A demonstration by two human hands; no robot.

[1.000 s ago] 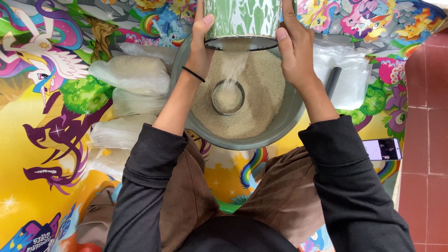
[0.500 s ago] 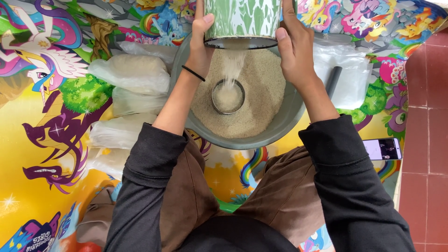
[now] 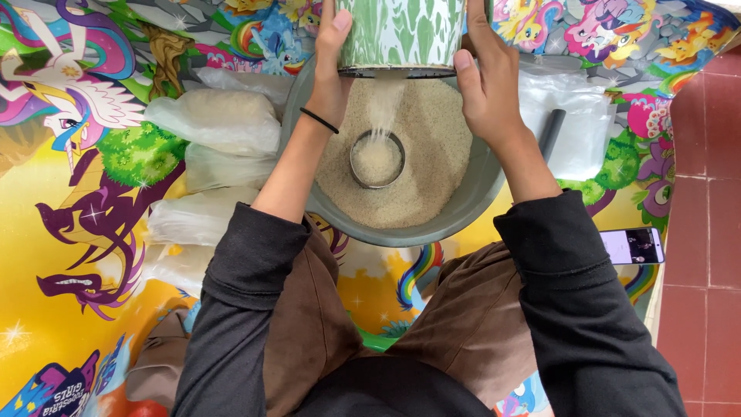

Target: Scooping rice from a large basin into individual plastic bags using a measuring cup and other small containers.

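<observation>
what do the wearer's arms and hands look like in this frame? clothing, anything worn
Both arms are in dark charcoal long sleeves, pushed up to mid-forearm with bunched, ribbed-looking cuffs. Left hand is bare, with a thin black band around the wrist. Right hand is bare: no gloves, rings or watch visible. No markings show on the sleeves.

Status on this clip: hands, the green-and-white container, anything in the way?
Left hand and right hand grip green-and-white container, tilted. Grain stream falling into small metal cup inside grey basin. Nothing blocking; filled plastic bags lie beside the basin.
</observation>
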